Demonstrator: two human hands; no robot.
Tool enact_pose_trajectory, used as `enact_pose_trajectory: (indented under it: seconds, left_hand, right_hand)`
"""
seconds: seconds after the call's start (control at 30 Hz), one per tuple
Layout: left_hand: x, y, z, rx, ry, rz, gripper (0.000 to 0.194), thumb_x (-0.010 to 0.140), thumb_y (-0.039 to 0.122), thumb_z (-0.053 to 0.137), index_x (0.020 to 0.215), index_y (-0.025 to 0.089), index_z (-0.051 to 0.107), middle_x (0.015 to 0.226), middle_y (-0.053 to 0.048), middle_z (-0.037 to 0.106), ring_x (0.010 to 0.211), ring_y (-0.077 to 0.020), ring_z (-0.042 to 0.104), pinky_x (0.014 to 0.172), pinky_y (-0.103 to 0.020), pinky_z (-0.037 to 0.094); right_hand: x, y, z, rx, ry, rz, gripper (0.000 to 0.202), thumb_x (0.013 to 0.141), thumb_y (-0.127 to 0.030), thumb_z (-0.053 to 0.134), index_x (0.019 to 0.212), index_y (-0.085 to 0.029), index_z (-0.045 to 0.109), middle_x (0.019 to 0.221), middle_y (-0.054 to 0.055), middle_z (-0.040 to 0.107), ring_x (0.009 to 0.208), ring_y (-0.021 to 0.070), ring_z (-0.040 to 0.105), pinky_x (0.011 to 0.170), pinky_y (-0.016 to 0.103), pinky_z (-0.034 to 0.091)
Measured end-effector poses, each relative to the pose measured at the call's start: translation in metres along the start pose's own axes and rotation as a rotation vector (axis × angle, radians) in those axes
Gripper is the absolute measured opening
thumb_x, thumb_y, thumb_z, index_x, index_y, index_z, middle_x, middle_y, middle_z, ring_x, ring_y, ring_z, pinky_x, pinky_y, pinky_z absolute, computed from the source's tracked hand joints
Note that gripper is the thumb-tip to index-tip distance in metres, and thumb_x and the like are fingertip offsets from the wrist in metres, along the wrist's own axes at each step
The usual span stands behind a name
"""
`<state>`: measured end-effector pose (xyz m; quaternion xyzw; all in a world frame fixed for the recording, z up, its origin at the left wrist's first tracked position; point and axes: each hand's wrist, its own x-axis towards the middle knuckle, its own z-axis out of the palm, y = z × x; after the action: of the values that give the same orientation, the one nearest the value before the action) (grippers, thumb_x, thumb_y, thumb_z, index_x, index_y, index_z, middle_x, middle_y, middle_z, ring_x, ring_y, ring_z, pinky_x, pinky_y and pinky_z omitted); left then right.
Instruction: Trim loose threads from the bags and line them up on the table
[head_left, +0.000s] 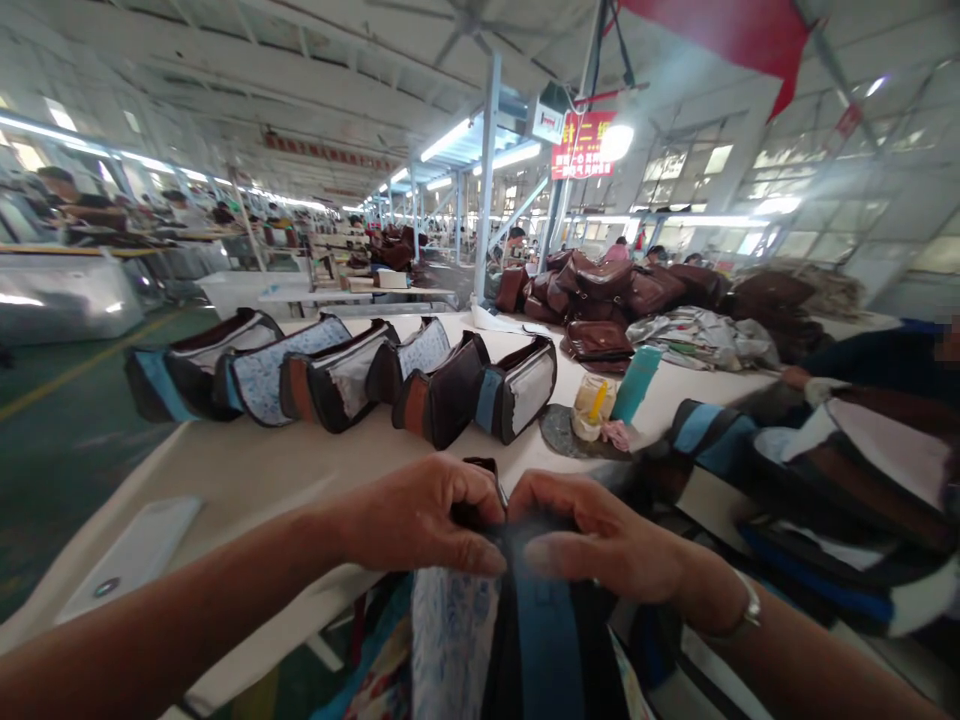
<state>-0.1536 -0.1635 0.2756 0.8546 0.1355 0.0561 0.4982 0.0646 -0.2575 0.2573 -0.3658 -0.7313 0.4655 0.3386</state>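
Directly in front of me is a black bag piece with a blue stripe (550, 640) and a blue-and-white patterned lining. My left hand (427, 515) pinches its upper edge, thumb toward me and fingers curled over the far side. My right hand (600, 535) grips the same edge close beside the left, fingers bent over and thumb in front. The fingertips nearly meet at the top, and what lies right between them is partly hidden. Beyond my hands, several similar bag pieces (439, 395) stand in a row on the pale table (300, 470).
Past the row stand a glue pot (591, 405) with a yellow stick and a teal container (637, 384). Brown leather bags (600, 285) are heaped behind. More bag pieces (840, 480) crowd the right side, near another person's arm (862, 365). A white panel (131, 555) lies at left.
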Motion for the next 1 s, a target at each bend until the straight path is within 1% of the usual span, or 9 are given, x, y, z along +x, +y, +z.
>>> enact_pose_trajectory:
  seconds: [0.07,0.17,0.33,0.53,0.63,0.73,0.83,0.9,1.0]
  left_hand:
    - [0.002,0.001,0.0,0.013,-0.007,0.002,0.032,0.081,0.044,0.075,0.079,0.014,0.063,0.078,0.003,0.053,0.073,-0.012,0.047,0.068,-0.025,0.037]
    - [0.003,0.0,0.001,-0.005,-0.013,-0.005,0.029,0.081,0.04,0.074,0.079,0.014,0.063,0.078,0.002,0.053,0.072,-0.012,0.047,0.066,-0.024,0.037]
    - [0.005,-0.001,0.002,-0.031,-0.017,-0.067,0.02,0.078,0.032,0.074,0.079,0.014,0.065,0.078,0.002,0.054,0.072,-0.0118,0.047,0.065,-0.024,0.036]
    - [0.008,0.005,0.003,0.079,0.002,-0.08,0.025,0.081,0.039,0.07,0.078,0.015,0.063,0.073,0.004,0.051,0.068,-0.0103,0.044,0.058,-0.023,0.032]
    - [0.011,0.007,0.006,0.194,0.047,-0.036,0.016,0.087,0.025,0.062,0.075,0.013,0.064,0.074,0.003,0.053,0.069,-0.0096,0.049,0.061,-0.022,0.035]
    - [0.013,0.004,0.012,0.327,0.087,0.094,0.016,0.087,0.015,0.056,0.074,0.012,0.065,0.075,0.0,0.055,0.071,-0.01,0.052,0.064,-0.021,0.037]
    - [0.009,-0.002,0.018,0.495,0.125,0.192,0.023,0.091,0.015,0.049,0.079,0.01,0.067,0.079,-0.004,0.056,0.071,-0.0117,0.052,0.062,-0.023,0.036]
    - [0.005,-0.005,0.02,0.563,0.12,0.207,0.029,0.097,0.018,0.042,0.088,0.009,0.069,0.086,-0.007,0.058,0.076,-0.0139,0.054,0.066,-0.025,0.039]
    - [0.0,-0.006,0.019,0.527,0.089,0.201,0.033,0.101,0.026,0.041,0.102,0.012,0.071,0.091,-0.008,0.059,0.08,-0.0151,0.056,0.07,-0.025,0.041]
  right_hand:
    - [0.001,0.0,0.001,-0.018,0.041,0.013,0.028,0.088,-0.04,0.069,0.095,-0.014,0.062,0.082,-0.002,0.053,0.072,0.01,0.044,0.062,0.022,0.036]
    - [0.002,0.003,0.005,-0.042,0.079,0.014,0.022,0.083,-0.031,0.075,0.089,-0.015,0.06,0.077,-0.004,0.052,0.066,0.0079,0.042,0.057,0.02,0.033]
    - [0.001,0.012,0.008,0.071,0.084,0.055,0.015,0.082,-0.024,0.071,0.085,-0.013,0.061,0.075,-0.003,0.054,0.066,0.0082,0.043,0.057,0.02,0.034]
    - [-0.001,0.013,0.012,0.107,0.179,0.052,0.009,0.08,-0.018,0.067,0.079,-0.013,0.06,0.071,-0.004,0.052,0.063,0.0074,0.041,0.055,0.02,0.033]
    - [-0.001,0.013,0.014,0.038,0.239,0.076,0.007,0.078,-0.016,0.066,0.076,-0.013,0.06,0.068,-0.004,0.052,0.061,0.0076,0.041,0.054,0.02,0.032]
    - [-0.001,0.015,0.015,-0.019,0.317,0.066,0.004,0.076,-0.013,0.065,0.073,-0.013,0.062,0.066,-0.004,0.053,0.06,0.0078,0.043,0.054,0.02,0.033]
    - [-0.003,0.019,0.017,-0.086,0.399,-0.012,0.009,0.075,-0.006,0.063,0.074,-0.014,0.066,0.07,-0.002,0.059,0.064,0.0088,0.05,0.058,0.02,0.037]
    - [-0.005,0.021,0.018,-0.161,0.431,-0.122,0.015,0.076,-0.002,0.061,0.077,-0.015,0.068,0.076,0.0,0.061,0.07,0.0101,0.055,0.063,0.021,0.041]
    - [-0.011,0.021,0.018,-0.334,0.385,-0.311,0.017,0.079,-0.001,0.058,0.082,-0.014,0.069,0.081,0.002,0.057,0.075,0.011,0.055,0.065,0.022,0.041]
